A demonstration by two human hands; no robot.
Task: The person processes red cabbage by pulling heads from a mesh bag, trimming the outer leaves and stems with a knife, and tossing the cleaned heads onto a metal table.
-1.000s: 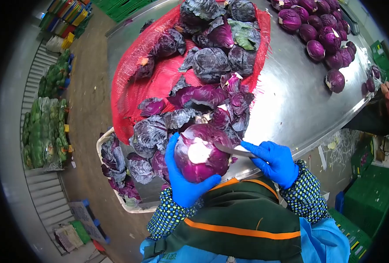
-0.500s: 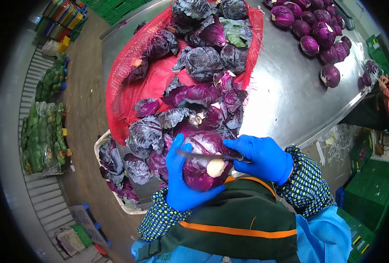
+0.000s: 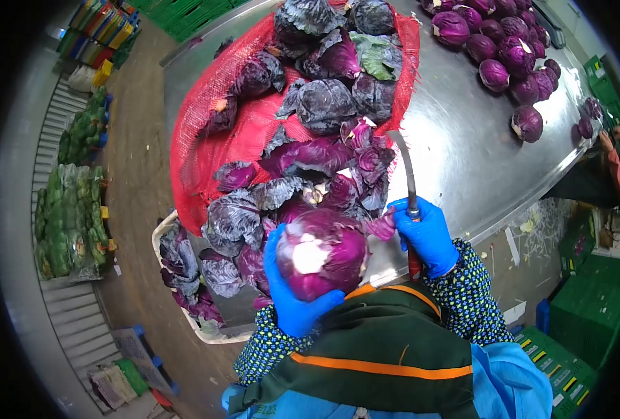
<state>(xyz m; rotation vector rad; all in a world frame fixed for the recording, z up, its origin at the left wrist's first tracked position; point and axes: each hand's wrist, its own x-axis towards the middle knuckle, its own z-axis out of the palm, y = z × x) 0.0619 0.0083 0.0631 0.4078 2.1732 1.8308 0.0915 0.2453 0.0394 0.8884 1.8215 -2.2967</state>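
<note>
My left hand (image 3: 292, 293), in a blue glove, is wrapped round the left and lower side of a purple cabbage (image 3: 334, 255) with a pale cut stem. My right hand (image 3: 425, 234), also gloved in blue, grips a curved knife (image 3: 409, 174), its blade pointing up and away from the cabbage. Between the thumb side of that hand and the cabbage is a torn purple leaf (image 3: 381, 226). Loose dark outer leaves (image 3: 233, 213) lie just beyond the cabbage. Farther off, untrimmed cabbages (image 3: 325, 105) rest on a red mesh sack (image 3: 261, 122).
Trimmed cabbages (image 3: 516, 52) are piled at the back right of the metal table (image 3: 456, 140). A white-rimmed tray (image 3: 202, 332) with leaves is at the left. Green crates (image 3: 593, 293) stand right. Another person's arm (image 3: 616, 164) shows at the right edge.
My right hand has moved right and down, off the cabbage, and the knife has swung from lying across it to pointing up. The cabbage has turned, and a leaf is now beside my right hand.
</note>
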